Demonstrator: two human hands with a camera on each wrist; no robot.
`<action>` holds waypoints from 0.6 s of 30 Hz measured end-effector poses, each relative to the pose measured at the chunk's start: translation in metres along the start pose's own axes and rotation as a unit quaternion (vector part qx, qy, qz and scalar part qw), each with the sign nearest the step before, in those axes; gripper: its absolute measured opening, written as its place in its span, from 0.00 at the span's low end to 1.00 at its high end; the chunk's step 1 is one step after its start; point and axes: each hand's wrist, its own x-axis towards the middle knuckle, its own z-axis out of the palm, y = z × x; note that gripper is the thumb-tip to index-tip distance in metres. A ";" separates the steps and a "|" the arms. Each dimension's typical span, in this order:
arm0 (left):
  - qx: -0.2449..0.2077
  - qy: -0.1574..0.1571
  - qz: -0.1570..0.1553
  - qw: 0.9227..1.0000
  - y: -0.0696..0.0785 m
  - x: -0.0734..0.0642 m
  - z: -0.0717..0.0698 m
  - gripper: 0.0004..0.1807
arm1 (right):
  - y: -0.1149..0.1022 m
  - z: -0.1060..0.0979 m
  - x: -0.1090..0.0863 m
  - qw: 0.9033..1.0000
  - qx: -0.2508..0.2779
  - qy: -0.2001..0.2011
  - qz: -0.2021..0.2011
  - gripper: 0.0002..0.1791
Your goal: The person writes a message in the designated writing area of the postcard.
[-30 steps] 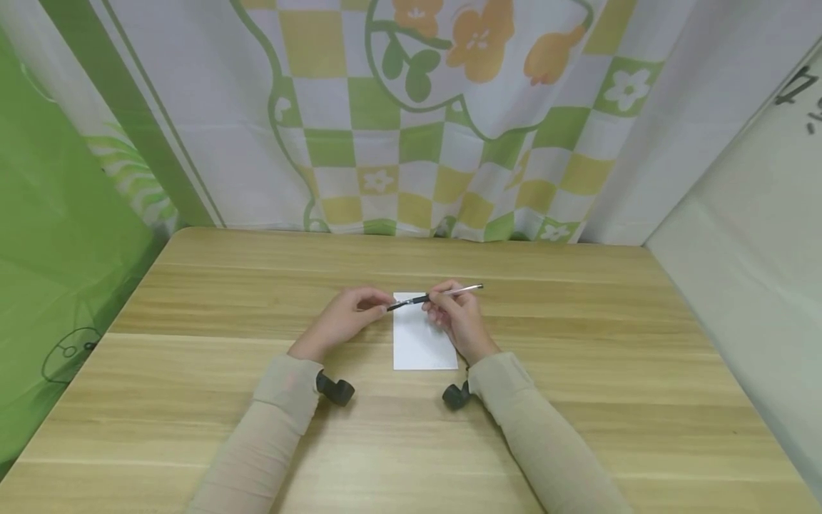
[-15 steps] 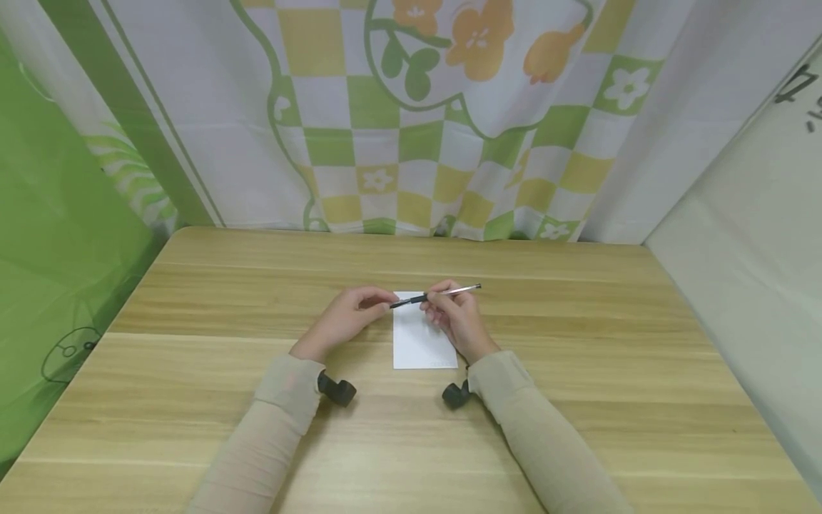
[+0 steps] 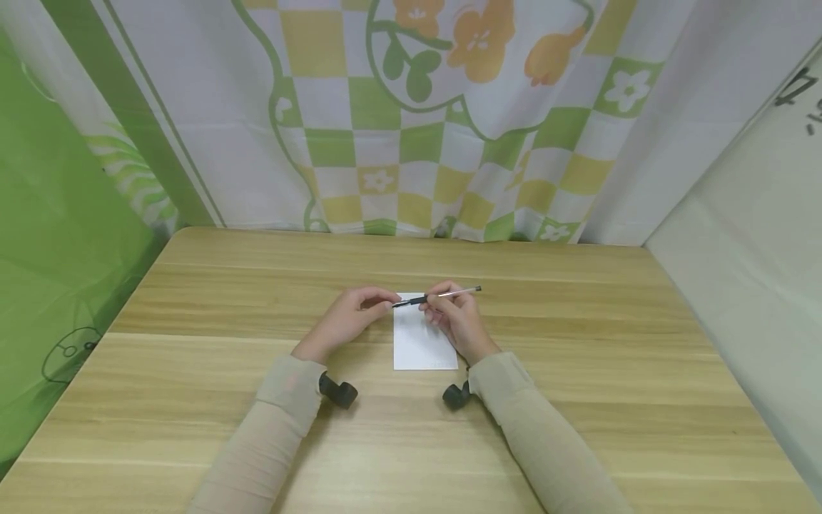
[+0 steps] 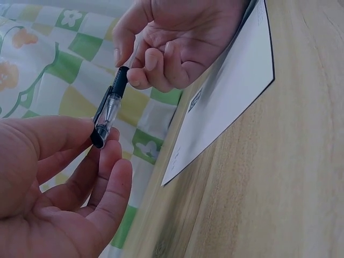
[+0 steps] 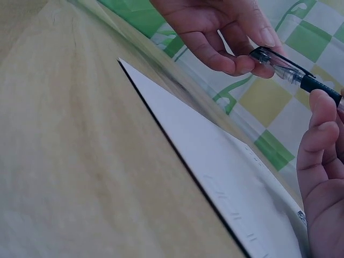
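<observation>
My right hand (image 3: 459,321) pinches a gel pen (image 3: 417,300) by its barrel, above a white pad (image 3: 424,343) on the table. The pen lies slanted, with its clear rear end pointing right. A clear cap (image 4: 111,110) with a black clip covers the writing tip, which shows through the plastic. Thumb and fingers of my left hand (image 3: 349,314) pinch the closed end of this cap. In the right wrist view the cap (image 5: 290,71) reaches the black grip (image 5: 317,86). Small printed marks show on the pad.
The wooden table (image 3: 225,300) spreads around both hands. Behind it hangs a checked, flowered curtain (image 3: 417,150). Green cloth (image 3: 70,235) is at the left, with a dark cable (image 3: 64,353) beside the table edge. A pale wall (image 3: 758,214) stands at the right.
My left hand has shifted slightly right, toward the right hand. The capped pen now looks a little shorter, the cap sitting further over the tip. The pad and right hand have barely moved.
</observation>
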 end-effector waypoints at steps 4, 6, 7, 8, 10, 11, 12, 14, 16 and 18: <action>-0.004 0.000 -0.003 1.000 0.000 0.000 0.001 0.14 | 0.000 -0.001 0.000 1.000 -0.001 -0.003 0.001 0.05; -0.008 0.000 -0.003 1.000 0.001 0.000 0.001 0.14 | 0.001 -0.001 0.001 1.000 0.000 -0.004 0.001 0.06; -0.009 0.000 -0.003 1.000 0.001 0.000 0.001 0.14 | 0.001 -0.001 0.001 1.000 0.001 -0.005 0.001 0.06; -0.010 0.000 -0.001 1.000 0.001 0.000 0.002 0.14 | 0.001 -0.002 0.001 1.000 0.002 -0.006 0.000 0.06; -0.014 0.000 0.002 1.000 0.000 0.000 0.002 0.14 | 0.002 -0.002 0.001 1.000 0.005 -0.007 0.000 0.05; -0.014 0.000 0.004 1.000 -0.001 0.000 0.002 0.14 | 0.002 -0.002 0.001 1.000 0.007 -0.008 -0.001 0.05; -0.015 0.001 0.006 1.000 -0.001 0.000 0.002 0.14 | 0.002 -0.002 0.001 1.000 0.009 -0.009 -0.001 0.04; -0.019 0.002 0.009 1.000 -0.002 0.001 0.003 0.14 | 0.002 -0.002 0.001 1.000 0.012 -0.009 -0.001 0.04; -0.021 0.005 0.009 1.000 -0.002 0.001 0.003 0.14 | 0.001 -0.001 0.001 1.000 0.017 -0.008 0.000 0.03; -0.022 0.007 0.008 1.000 -0.002 0.001 0.003 0.14 | 0.001 -0.001 0.001 1.000 0.020 -0.008 0.001 0.03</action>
